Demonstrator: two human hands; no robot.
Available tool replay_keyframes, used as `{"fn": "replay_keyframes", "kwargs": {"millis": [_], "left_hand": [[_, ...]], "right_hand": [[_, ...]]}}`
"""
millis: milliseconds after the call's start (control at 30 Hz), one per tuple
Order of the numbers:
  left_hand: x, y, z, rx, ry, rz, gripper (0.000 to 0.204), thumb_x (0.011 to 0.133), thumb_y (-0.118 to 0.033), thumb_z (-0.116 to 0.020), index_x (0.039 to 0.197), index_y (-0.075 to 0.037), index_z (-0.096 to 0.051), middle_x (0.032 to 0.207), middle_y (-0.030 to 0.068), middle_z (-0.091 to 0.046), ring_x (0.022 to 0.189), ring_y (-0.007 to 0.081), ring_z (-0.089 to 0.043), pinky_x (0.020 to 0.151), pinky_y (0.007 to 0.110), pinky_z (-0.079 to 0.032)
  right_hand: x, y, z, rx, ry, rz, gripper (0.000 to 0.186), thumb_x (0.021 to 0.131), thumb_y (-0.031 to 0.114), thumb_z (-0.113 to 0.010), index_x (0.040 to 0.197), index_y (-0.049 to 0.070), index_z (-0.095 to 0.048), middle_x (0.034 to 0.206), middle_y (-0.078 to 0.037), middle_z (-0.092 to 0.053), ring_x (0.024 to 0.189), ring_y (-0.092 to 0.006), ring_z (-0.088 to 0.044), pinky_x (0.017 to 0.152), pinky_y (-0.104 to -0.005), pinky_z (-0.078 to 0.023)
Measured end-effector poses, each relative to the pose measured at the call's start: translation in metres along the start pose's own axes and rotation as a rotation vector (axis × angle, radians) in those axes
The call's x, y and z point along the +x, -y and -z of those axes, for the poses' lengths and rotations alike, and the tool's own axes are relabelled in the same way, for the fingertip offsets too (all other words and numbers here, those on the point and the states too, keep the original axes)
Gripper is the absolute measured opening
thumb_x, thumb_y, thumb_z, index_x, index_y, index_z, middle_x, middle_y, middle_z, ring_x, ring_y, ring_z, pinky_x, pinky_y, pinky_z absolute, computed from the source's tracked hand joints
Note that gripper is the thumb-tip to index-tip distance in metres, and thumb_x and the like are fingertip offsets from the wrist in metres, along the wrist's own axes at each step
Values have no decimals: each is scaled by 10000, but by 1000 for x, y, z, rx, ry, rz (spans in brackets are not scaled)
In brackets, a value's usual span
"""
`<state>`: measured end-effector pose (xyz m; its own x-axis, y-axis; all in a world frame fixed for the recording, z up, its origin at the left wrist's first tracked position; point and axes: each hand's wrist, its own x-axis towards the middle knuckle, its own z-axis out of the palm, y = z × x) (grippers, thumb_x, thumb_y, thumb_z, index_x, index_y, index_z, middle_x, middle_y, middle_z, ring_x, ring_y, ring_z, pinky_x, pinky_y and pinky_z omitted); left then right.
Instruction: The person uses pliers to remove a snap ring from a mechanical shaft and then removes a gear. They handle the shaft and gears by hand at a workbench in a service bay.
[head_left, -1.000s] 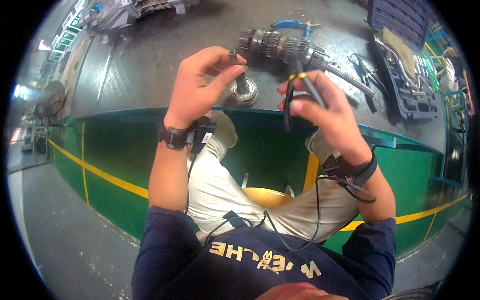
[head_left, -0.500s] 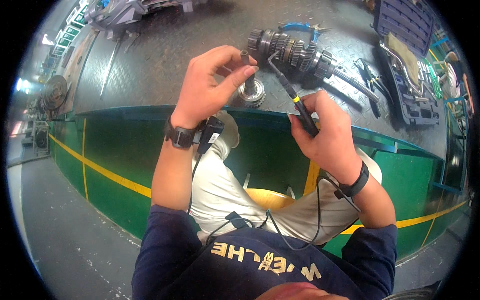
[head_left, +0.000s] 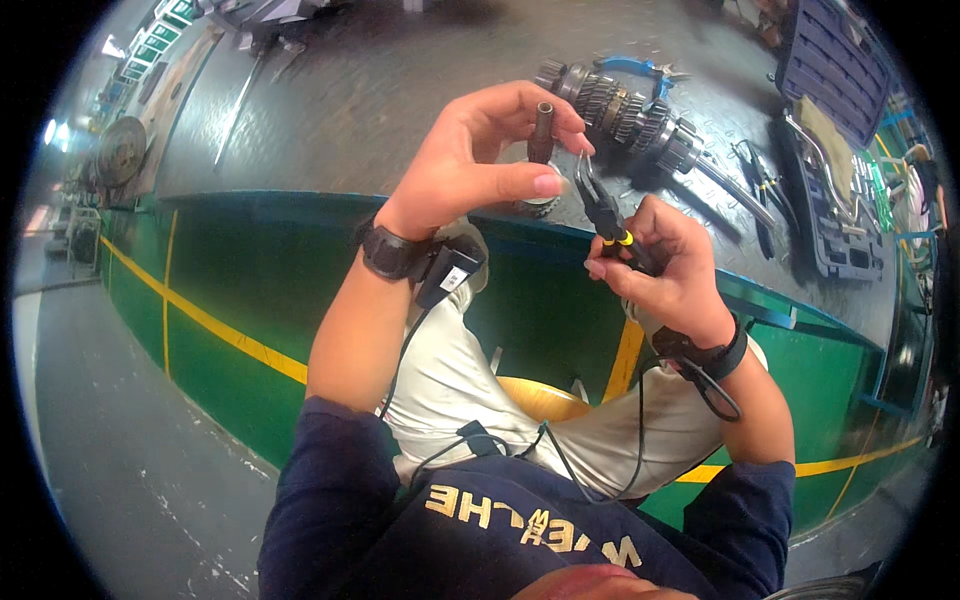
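Observation:
My left hand [head_left: 475,165] is curved around the dark hollow shaft [head_left: 542,128], thumb and fingertips apart; I cannot tell whether it touches it. The shaft stands upright on a metal ring piece [head_left: 540,206], partly hidden by my thumb. My right hand [head_left: 665,265] grips black pliers with yellow bands [head_left: 603,211], their bent tips raised toward my left fingertips, right of the shaft. Behind them a long gear shaft assembly [head_left: 625,118] lies on the steel bench [head_left: 400,70].
Blue-handled pliers [head_left: 625,62] lie behind the gears. On the right are more pliers [head_left: 762,195] and an open tool case [head_left: 835,260]. A grey casting [head_left: 260,20] is at the back left, a round disc [head_left: 125,150] at the far left.
My left hand has shifted right, its thumb opening away from the shaft. The pliers in my right hand have swung upward, their tips now at my left fingertips. The view has shifted.

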<state>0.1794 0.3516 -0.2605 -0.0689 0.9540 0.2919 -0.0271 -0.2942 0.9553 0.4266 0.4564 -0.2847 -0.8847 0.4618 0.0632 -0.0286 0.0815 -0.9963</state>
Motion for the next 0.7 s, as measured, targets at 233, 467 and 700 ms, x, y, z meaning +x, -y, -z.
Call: {"fn": "replay_keyframes", "kwargs": {"millis": [233, 467, 700], "left_hand": [[4, 4, -2, -149, 53, 9, 529, 749, -121, -845, 1219, -43, -616, 1077, 83, -692, 1119, 199, -654, 1002, 348, -514], [2, 11, -1, -314, 23, 86, 422, 787, -46, -818, 1172, -37, -646, 1079, 106, -722, 985, 168, -693, 890, 295, -563], [7, 15, 0, -272, 75, 21, 438, 803, -84, -823, 1207, -34, -663, 1129, 133, -721, 1015, 167, -671, 963, 310, -531]], "right_hand": [[7, 9, -10, 218, 71, -152, 367, 835, -22, -810, 784, 63, -457, 839, -87, -699, 784, -124, -688, 678, -263, -519], [26, 21, -4, 605, 334, -379, 517, 814, -45, -788, 1236, 22, -497, 971, -157, -701, 843, -248, -727, 763, -344, -588], [21, 8, 7, 830, 538, -321, 884, 733, 168, -824, 1483, -38, -404, 1202, -274, -687, 1050, -304, -711, 975, -362, -538]]}}
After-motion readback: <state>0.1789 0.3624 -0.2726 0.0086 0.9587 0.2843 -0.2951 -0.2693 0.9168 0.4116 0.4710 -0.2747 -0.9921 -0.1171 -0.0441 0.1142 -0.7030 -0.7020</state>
